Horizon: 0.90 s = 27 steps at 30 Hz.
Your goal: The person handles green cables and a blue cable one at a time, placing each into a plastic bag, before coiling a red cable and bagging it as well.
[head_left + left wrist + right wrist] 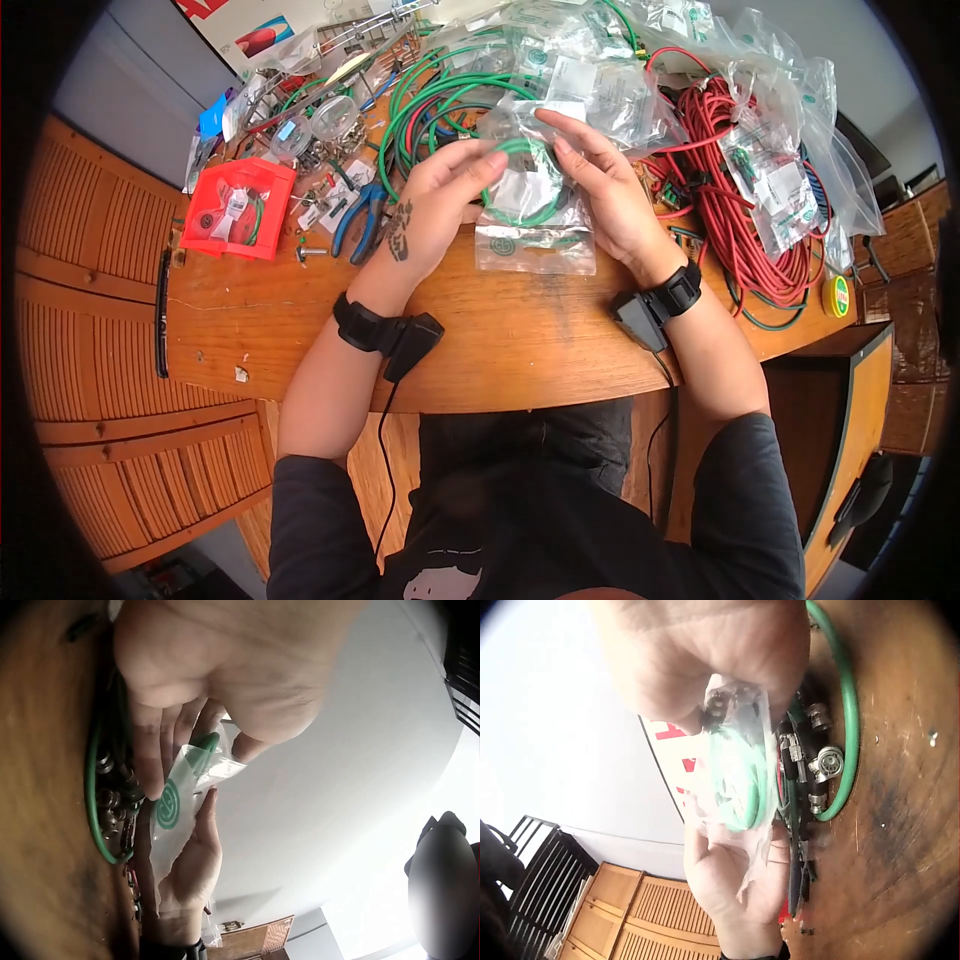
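Note:
A clear plastic bag (530, 255) with a coiled green cable (548, 212) inside is held up over the front of the wooden table. My left hand (430, 205) pinches the bag's left side, thumb on the near face and fingers behind. On the opposite side, my right hand (615, 205) grips it between thumb and fingers, with the index finger stretched out. In the left wrist view a green round logo shows on the bag (171, 840). The right wrist view shows the green coil (739, 791) through the plastic, between both hands.
Blue-handled pliers (355, 225) and a red bin (187, 240) holding a bagged green cable lie left. Behind are green cable loops (395, 120) and more plastic bags (600, 95). A red cable bundle (735, 230) and a small yellow-green tin (836, 297) sit right.

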### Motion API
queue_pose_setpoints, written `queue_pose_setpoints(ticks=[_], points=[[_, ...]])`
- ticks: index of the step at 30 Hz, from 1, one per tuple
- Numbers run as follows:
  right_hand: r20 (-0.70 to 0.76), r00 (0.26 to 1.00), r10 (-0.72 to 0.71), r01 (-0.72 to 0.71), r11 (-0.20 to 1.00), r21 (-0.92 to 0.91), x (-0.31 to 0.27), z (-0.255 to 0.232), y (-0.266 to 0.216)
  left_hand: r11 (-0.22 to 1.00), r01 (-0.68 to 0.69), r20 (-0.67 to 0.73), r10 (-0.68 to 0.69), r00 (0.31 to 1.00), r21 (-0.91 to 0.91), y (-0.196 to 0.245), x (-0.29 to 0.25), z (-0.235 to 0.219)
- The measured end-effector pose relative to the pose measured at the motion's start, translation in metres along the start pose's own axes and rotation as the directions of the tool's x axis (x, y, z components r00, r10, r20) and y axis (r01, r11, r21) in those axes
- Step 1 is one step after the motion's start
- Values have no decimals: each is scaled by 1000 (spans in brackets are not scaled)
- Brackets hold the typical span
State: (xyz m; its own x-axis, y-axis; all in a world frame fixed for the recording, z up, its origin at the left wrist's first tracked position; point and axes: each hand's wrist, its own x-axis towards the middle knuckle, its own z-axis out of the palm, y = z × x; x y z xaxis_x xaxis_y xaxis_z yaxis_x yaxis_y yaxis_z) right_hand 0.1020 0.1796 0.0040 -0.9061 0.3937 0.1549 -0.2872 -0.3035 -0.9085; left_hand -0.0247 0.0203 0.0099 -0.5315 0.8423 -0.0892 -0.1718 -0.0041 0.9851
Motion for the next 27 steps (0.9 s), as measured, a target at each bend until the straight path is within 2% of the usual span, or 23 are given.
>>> queue_pose_setpoints(ticks=[2, 3, 5, 6, 8, 9, 11, 15, 18, 20, 21, 23, 24, 27], points=[[-34, 999, -9, 6, 998, -62, 0, 0, 0, 959, 23, 37, -13, 999, -284, 13, -7, 5], [-35, 999, -10, 7, 998, -62, 0, 0, 0, 959, 23, 37, -13, 999, -283, 11, -6, 5], [-6, 1000, -30, 29, 997, -65, 1, 0, 2, 990, -136, -22, 136, 990, -24, 1, -2, 5], [-6, 1000, -30, 30, 997, -65, 1, -1, 2, 990, -137, -21, 136, 990, -23, -1, -1, 5], [-9, 999, 33, -33, 999, -13, 0, -2, 0, 966, -259, -35, 260, 965, 21, -2, 0, 4], [-11, 999, 32, -32, 999, -12, 0, -3, 0, 966, -258, -34, 259, 965, 21, -1, 0, 4], [-16, 997, 81, -80, 996, 29, 0, -4, 0, 977, -151, -81, 140, 987, -148, 4, -1, 4], [-73, 997, 14, -7, 996, 87, 2, -1, 0, 994, -61, -97, 52, 994, -88, 0, 3, -4], [-119, 993, -27, 45, 988, 147, 0, 6, -5, 993, -120, -115, 118, 986, -7, -1, 1, 0], [-102, 993, -63, 76, 989, 128, 0, 6, -4, 984, -166, -198, 175, 964, 62, 1, -1, 3], [-103, 993, -64, 77, 989, 128, 0, 6, -4, 984, -166, -197, 175, 965, 63, 0, -2, 3], [-32, 999, -33, 34, 999, 22, -1, 3, -2, 919, -273, -147, 323, 935, 285, -2, -2, 3], [-10, 999, 45, -44, 997, 58, -1, 0, 0, 919, -272, -146, 322, 935, 284, -3, -2, 4], [29, 999, 19, -18, 1000, -16, 0, -2, 3, 880, -292, -92, 348, 933, 374, -3, -4, 6]])
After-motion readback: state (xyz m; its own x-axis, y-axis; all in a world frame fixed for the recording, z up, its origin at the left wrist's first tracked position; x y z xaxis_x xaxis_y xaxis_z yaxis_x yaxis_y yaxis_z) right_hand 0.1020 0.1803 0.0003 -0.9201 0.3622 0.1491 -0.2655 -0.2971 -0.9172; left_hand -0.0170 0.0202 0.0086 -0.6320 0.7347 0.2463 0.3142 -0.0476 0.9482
